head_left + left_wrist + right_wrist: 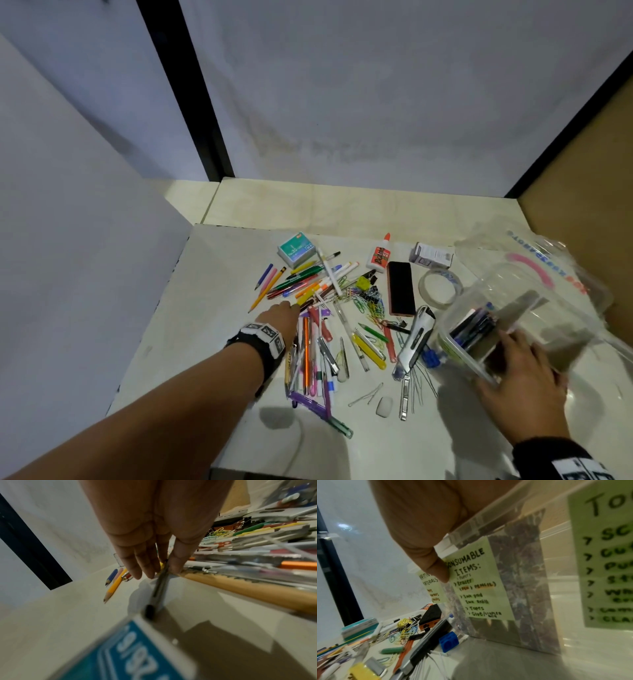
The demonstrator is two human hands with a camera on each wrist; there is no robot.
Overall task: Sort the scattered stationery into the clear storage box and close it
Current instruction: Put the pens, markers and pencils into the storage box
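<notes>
The left hand (pixel 154 534) reaches into the heap of stationery (pixel 329 318) on the white table (pixel 212 308), its thumb and fingertips (pixel 147 573) pinching a slim dark pen (pixel 158 586) whose capped end points back toward the wrist; the other fingers lie straight and close together. The right hand (pixel 520 373) grips the clear storage box (pixel 507 329) at its near rim, thumb (pixel 436 566) pressed on the outer wall, fingers curled over the edge, and the box is tilted, its mouth turned toward the pile. The box is smooth transparent plastic, split by mottled dividers, with several dark pens already in one compartment. Pale green paper labels (pixel 481 580) on its wall are hand-lettered: "CONSUMABLE ITEMS:", listing eraser, ink pad, tapes, glue; beside it "WRITING MATERIALS"; a third begins "TO". Just beside the box lie a grey utility knife (pixel 414 339) and a blue ridged sharpener (pixel 448 641). Further off stand a white glue bottle (pixel 378 255), a tape roll (pixel 440 286) and a teal staple box (pixel 296 250).
</notes>
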